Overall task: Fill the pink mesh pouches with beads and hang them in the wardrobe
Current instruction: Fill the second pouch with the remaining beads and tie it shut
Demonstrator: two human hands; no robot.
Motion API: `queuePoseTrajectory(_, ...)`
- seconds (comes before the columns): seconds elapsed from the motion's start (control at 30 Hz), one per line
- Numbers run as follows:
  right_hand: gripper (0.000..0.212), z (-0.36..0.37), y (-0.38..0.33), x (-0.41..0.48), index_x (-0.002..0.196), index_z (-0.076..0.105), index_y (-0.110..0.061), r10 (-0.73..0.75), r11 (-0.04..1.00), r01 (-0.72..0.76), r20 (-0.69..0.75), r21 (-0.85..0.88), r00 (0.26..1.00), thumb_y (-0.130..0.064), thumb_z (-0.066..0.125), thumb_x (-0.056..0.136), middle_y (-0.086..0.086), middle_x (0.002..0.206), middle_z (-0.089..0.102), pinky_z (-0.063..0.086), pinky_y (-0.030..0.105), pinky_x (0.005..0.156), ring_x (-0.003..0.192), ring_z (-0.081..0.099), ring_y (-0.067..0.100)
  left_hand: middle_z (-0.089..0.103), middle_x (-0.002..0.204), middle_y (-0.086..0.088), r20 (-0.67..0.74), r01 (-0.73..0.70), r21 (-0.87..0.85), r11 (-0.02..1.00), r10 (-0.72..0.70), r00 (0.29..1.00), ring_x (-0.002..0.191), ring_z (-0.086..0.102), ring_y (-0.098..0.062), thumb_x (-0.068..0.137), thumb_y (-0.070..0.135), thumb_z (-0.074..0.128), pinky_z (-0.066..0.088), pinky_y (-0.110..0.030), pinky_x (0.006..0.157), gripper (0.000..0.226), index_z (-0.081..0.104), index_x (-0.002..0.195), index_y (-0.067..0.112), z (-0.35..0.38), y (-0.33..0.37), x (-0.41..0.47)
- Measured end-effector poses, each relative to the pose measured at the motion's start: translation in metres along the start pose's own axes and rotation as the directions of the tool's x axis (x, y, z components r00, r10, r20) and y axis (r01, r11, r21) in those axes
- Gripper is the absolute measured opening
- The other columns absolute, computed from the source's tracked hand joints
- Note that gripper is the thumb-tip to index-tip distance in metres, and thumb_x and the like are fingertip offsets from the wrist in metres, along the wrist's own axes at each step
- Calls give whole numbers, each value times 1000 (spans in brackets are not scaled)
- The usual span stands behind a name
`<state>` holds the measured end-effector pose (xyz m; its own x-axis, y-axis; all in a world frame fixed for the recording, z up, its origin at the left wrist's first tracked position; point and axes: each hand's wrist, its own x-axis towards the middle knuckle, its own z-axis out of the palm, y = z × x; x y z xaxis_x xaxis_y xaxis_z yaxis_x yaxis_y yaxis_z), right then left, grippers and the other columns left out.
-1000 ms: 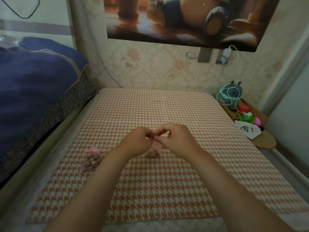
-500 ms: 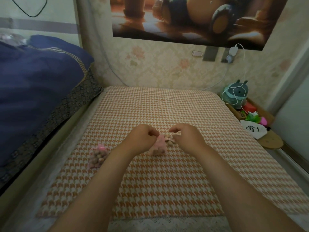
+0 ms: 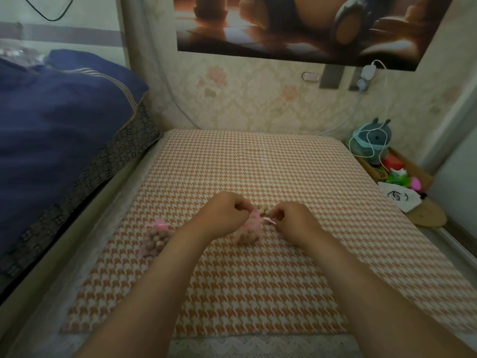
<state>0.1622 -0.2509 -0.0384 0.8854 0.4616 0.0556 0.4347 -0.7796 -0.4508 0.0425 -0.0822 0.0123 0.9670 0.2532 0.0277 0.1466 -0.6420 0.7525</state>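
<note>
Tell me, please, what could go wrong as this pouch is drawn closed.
Both the left hand and right hand pinch the thin drawstring; a slip or hard tug could tip the filled pink mesh pouch and spill beads. The loose beads just behind it could get knocked and roll away.

An orange-and-white houndstooth cloth is lying across the middle of the frame, with a lace trim showing along the bottom edge. A dark blue quilt is bulging at the left. A poster is hanging at the top, and a white charger is sitting plugged in below its right corner. At the right, a teal plush toy is sitting above a green tuft, a white bag and a round cork disc.
</note>
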Motion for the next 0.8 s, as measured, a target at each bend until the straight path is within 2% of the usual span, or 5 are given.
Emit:
queuePoseTrajectory(0.2, 12, -37, -18, -12, 102, 75, -26, -53, 971, 88, -157, 220, 986, -29, 74, 90, -16, 91, 69, 50, 20, 80, 87, 63, -1, 71, 104, 8, 1, 6, 7, 1000, -6, 1000, 89, 68, -11, 90, 16, 57, 58, -32, 81, 23, 73, 101, 25, 1, -1, 0)
queuePoseTrajectory(0.33, 11, -58, -48, -32, 97, 77, -28, -172, 909, 227, -181, 349, 968, -26, 78, 87, -16, 90, 72, 44, 8, 64, 65, 58, -14, 71, 102, 7, -2, -4, -5, 1000, 4, 1000, 87, 68, -11, 90, 17, 57, 57, -32, 79, 22, 74, 102, 25, 1, -1, 0)
queuePoseTrajectory(0.53, 16, -52, -54, -52, 103, 77, -33, -319, 928, 325, -60, 183, 946, -36, 76, 88, -19, 95, 73, 40, 12, 66, 71, 55, -19, 71, 86, 8, -3, -41, -43, 998, 41, 999, 73, 63, -6, 90, 16, 57, 51, -26, 65, 24, 75, 102, 25, 5, 4, -4)
queuePoseTrajectory(0.63, 16, -48, -51, -50, 104, 77, -36, -335, 935, 341, -74, 100, 939, -39, 72, 89, -21, 98, 66, 37, 13, 68, 76, 55, -13, 71, 88, 12, 18, -62, -47, 997, 63, 998, 77, 64, -2, 90, 19, 59, 46, -19, 63, 24, 75, 106, 25, 8, 3, -6)
queuePoseTrajectory(0.8, 17, -48, -47, -43, 98, 75, -37, -279, 960, 279, -14, -2, 960, -46, 63, 94, -17, 101, 65, 53, 32, 80, 89, 59, 2, 72, 94, 10, 9, -70, -40, 997, 70, 997, 81, 64, -4, 89, 16, 58, 48, -21, 69, 24, 75, 103, 24, 9, 3, -3)
